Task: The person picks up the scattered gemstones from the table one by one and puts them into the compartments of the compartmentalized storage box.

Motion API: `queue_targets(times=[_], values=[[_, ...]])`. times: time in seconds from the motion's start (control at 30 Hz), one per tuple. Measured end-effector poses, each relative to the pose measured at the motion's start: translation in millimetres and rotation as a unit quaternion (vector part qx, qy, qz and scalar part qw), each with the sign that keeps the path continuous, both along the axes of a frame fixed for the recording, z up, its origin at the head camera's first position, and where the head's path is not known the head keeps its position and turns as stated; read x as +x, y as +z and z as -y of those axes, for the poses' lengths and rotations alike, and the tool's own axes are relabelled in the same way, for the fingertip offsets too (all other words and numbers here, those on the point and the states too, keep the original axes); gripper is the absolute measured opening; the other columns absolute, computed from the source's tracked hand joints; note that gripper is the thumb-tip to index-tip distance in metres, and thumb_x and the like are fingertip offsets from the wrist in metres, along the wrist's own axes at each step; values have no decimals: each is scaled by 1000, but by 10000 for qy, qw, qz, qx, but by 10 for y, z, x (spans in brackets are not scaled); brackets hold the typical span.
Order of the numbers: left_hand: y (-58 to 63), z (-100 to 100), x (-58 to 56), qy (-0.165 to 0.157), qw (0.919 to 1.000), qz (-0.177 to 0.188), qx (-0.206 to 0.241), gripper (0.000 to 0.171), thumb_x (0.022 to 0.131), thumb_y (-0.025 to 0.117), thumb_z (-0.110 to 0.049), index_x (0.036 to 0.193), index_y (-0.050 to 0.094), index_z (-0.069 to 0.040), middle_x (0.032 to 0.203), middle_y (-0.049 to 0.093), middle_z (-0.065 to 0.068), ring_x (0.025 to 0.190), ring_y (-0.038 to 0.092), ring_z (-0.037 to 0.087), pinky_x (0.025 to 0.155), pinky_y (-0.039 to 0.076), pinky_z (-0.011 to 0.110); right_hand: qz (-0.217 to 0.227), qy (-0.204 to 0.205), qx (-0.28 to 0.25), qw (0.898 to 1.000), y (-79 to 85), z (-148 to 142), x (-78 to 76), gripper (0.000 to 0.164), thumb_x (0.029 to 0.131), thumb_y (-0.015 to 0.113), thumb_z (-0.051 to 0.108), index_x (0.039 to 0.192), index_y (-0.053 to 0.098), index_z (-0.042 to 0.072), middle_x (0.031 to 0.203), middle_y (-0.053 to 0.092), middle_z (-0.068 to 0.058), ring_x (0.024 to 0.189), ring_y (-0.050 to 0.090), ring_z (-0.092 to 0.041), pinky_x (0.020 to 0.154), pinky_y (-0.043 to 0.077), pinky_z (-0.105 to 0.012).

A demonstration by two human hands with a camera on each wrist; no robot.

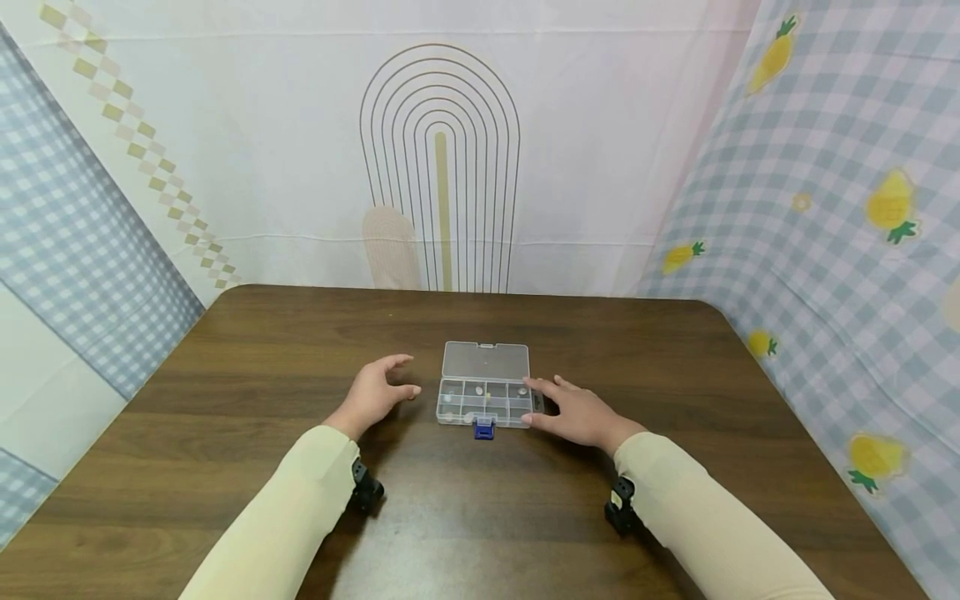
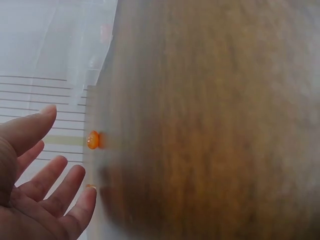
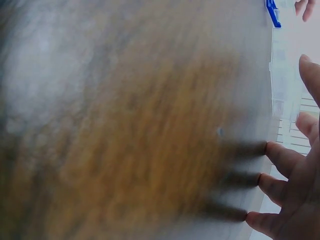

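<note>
A clear plastic compartment box [image 1: 448, 418] lies on the brown table, its lid [image 1: 486, 362] folded back and a blue latch [image 1: 483, 429] at its front. Several small pieces, too small to identify, sit in its compartments. At the box's right end is my right hand [image 1: 573, 414], the thumb and forefinger apart and touching its corners. In the right wrist view, the other fingertips [image 3: 267, 145] rest on the tabletop. My left hand [image 1: 375, 393] hovers left of the box, thumb and fingers parted, holding nothing. A small orange bead [image 2: 93, 140] shows beyond it in the left wrist view.
The wooden table [image 1: 247, 467] has rounded far corners. Behind it hangs a white cloth [image 1: 600, 125] with an arch print, and checked cloths [image 1: 825, 292] flank it. Black wrist cameras [image 1: 367, 486] sit under both sleeves. A tiny pale speck [image 3: 220, 132] lies near my right hand.
</note>
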State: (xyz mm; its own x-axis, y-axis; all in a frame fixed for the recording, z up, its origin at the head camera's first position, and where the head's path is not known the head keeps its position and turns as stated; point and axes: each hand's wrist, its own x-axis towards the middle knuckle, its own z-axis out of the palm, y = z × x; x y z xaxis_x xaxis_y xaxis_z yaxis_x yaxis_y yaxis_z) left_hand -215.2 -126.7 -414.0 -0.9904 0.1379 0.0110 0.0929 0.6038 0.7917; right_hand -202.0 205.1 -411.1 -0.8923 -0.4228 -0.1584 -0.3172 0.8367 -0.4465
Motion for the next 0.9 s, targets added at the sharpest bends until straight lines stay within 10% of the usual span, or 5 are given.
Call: queue_targets(times=[0.9], values=[[-116,4,-22,25,10000,27,91,34,82,73,1,114,64,6,109,67,20,98,63,31,84,51,40,45,-36,6,10000,-27,-10,-18,74,89,52,64,151,34,28,154,34,-8,144,20,-37,107,22,-67]])
